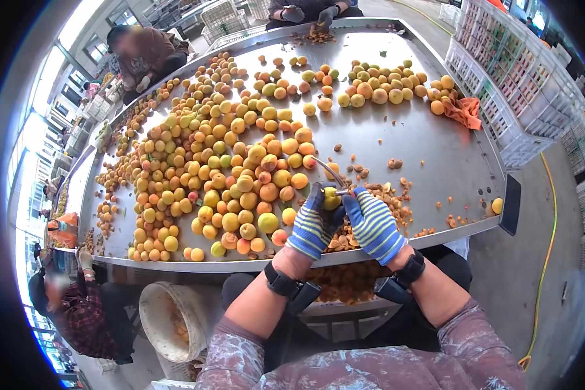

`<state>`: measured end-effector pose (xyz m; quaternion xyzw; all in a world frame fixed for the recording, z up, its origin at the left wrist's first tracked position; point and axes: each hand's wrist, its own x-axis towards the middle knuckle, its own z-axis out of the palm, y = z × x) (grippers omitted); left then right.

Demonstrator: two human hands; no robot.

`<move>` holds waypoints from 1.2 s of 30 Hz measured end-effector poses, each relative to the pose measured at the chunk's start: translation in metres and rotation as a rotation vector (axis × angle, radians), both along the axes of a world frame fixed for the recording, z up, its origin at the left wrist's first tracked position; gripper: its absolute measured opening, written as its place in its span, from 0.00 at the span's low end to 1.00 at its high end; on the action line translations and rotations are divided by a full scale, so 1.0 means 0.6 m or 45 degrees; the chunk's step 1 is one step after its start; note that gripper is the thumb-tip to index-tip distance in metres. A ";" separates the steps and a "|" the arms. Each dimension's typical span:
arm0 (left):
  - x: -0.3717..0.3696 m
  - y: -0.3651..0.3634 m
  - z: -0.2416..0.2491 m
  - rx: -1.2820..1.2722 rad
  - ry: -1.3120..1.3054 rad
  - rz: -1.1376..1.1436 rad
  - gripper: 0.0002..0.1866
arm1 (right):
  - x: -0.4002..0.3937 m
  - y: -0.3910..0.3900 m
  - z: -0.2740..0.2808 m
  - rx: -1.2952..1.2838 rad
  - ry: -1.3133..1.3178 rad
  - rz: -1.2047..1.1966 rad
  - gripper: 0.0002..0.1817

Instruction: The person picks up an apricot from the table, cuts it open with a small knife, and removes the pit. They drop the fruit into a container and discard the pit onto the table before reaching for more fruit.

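Note:
My left hand (313, 224), in a striped knitted glove, is closed round a yellow-green fruit (331, 198) above the table's front edge. My right hand (372, 224), in a blue striped glove, grips the handle of a thin curved metal tool (331, 170) against that fruit. The tool's shaft points up and left. Below and beside both hands lies a heap of cut fruit pieces (391, 203). To the left, whole yellow and orange fruits (240, 175) cover much of the metal table (435, 169).
White crates (500, 84) stand at the right. An orange cloth (463, 113) lies at the table's right side. Below the front edge is a white bucket (169, 318). Other people sit at the far edge, upper left (143, 55) and lower left (78, 312).

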<state>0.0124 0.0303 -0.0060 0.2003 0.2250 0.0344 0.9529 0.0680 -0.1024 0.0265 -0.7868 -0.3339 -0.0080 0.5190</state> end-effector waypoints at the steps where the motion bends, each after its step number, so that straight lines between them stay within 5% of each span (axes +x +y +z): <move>1: 0.000 0.002 -0.013 0.086 -0.023 -0.005 0.21 | 0.000 0.001 -0.002 -0.001 0.002 0.001 0.15; 6: -0.006 -0.001 -0.019 0.291 0.051 0.028 0.24 | -0.007 0.009 -0.022 -0.061 -0.053 -0.047 0.15; 8: -0.003 -0.013 -0.016 0.274 0.108 0.164 0.16 | -0.010 0.012 -0.020 -0.105 -0.036 -0.045 0.15; 16: -0.004 -0.028 -0.004 0.589 0.101 0.275 0.12 | -0.015 0.022 -0.027 -0.097 0.037 -0.068 0.14; 23: 0.000 -0.032 -0.005 1.328 0.024 0.386 0.12 | -0.015 0.041 -0.055 0.170 0.144 -0.081 0.19; 24: 0.000 -0.032 -0.004 1.327 0.025 0.382 0.12 | -0.013 0.034 -0.046 0.169 0.146 -0.085 0.19; 26: 0.001 -0.025 0.001 1.231 -0.044 0.309 0.11 | -0.006 0.015 -0.001 0.446 1.805 0.277 0.20; 27: 0.002 -0.019 -0.005 0.982 -0.061 0.248 0.11 | -0.006 0.010 0.027 0.492 2.033 0.320 0.22; 28: 0.003 -0.015 -0.005 0.984 -0.066 0.253 0.11 | 0.009 -0.001 0.000 0.710 2.301 0.694 0.23; 31: 0.023 0.016 -0.058 -0.065 -0.338 -0.044 0.16 | -0.002 -0.004 0.030 0.677 2.238 0.889 0.24; 36: 0.011 0.011 -0.010 0.217 -0.156 0.133 0.22 | -0.004 -0.008 0.019 0.314 1.550 0.397 0.19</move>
